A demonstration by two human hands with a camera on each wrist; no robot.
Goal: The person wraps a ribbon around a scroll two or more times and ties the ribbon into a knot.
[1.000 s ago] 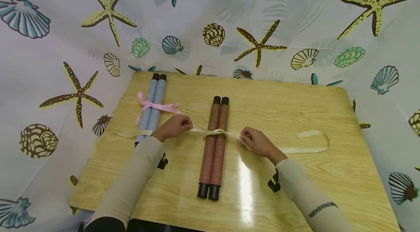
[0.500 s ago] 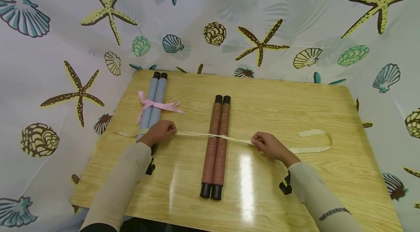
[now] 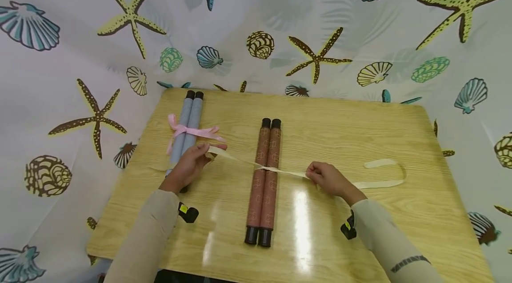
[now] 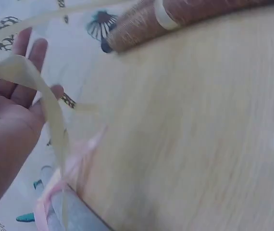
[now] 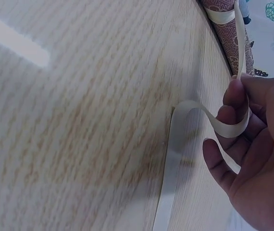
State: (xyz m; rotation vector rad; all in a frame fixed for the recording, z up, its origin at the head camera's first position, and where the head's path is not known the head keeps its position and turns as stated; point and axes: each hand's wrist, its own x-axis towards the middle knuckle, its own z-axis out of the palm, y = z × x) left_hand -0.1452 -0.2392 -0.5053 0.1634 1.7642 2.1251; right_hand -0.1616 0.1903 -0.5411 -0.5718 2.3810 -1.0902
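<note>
Two brown patterned rolls [image 3: 267, 198] with black end caps lie side by side on the table. A cream ribbon [image 3: 292, 172] crosses around their middle, stretched out to both sides. My left hand [image 3: 186, 168] pinches its left length at thumb and forefinger while the other fingers extend; the ribbon's loose end [image 4: 55, 120] hangs down past the palm in the left wrist view. On the right, my right hand [image 3: 328, 177] pinches the other length between thumb and curled fingers. From there the ribbon [image 5: 230, 130] loops through the palm and down onto the table.
Two blue-grey rolls [image 3: 186, 114] tied with a pink ribbon bow [image 3: 202, 132] lie at the left, close beside my left hand. The cream ribbon's tail [image 3: 380, 183] curves over the wooden table [image 3: 340, 132] at the right. A shell-patterned cloth [image 3: 240, 12] hangs behind.
Both hands have drawn apart, pulling the cream ribbon's crossing tight on the brown rolls. The left hand has since turned over and spread its fingers, its ribbon end lifted.
</note>
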